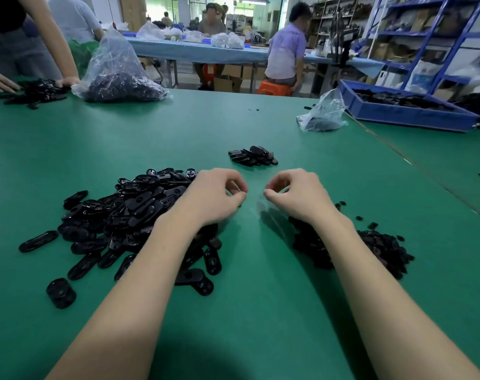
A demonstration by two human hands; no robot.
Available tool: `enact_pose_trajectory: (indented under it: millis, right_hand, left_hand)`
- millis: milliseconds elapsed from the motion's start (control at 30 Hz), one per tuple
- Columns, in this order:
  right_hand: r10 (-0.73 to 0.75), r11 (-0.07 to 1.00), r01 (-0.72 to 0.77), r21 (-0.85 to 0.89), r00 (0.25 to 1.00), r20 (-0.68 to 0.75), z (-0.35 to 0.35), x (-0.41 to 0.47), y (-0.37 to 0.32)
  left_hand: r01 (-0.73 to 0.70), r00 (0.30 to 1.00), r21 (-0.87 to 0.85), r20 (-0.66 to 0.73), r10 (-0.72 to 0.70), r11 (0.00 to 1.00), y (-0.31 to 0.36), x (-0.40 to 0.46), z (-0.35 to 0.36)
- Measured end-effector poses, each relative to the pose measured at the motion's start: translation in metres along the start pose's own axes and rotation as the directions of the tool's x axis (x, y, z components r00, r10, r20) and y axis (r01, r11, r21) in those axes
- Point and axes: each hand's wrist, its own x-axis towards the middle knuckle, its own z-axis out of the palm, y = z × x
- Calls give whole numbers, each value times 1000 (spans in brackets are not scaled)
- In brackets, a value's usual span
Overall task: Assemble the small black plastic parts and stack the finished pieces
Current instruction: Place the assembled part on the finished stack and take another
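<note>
Both hands, left hand (215,194) and right hand (293,194), curl, apparently empty; oval shells (129,212) lie left of the fingers, finished pieces (252,156) beyond. Grabbing blindly could scatter the heap.

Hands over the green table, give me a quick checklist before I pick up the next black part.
1. Left hand free: cannot tell, fingers curled, nothing visible in them.
2. Right hand free: cannot tell, same pose.
3. Oval parts pile by left hand: ok.
4. Small parts pile under right forearm: ok.
5. Finished stack ahead of both hands, apart from both piles: ok.
6. Bare green table between the piles: ok.
</note>
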Motion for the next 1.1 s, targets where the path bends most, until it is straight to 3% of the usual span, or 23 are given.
enact_pose_trajectory:
  millis: [200, 300, 600, 833, 1100]
  right_hand:
    - [-94, 995, 90, 45, 992, 85, -1, -8, -7]
    - [-111, 993, 105, 57, 987, 112, -1, -7, -10]
    - [-44, 999, 41, 23, 988, 146, -15, -2, 0]
    - [157, 945, -74, -317, 957, 244, -43, -2, 18]
    - [174, 955, -81, -287, 932, 317, -42, -6, 14]
  left_hand:
    - [3, 1000, 371, 27, -14, 929, -15, -5, -5]
    - [-22, 999, 461, 41, 4, 887, -14, -6, 3]
    - [-98, 993, 416, -18, 116, 904, -4, -7, 20]
    - [-158, 986, 65, -31, 161, 985, 12, -9, 31]
    - [-150, 988, 40, -16, 151, 988, 13, -10, 34]
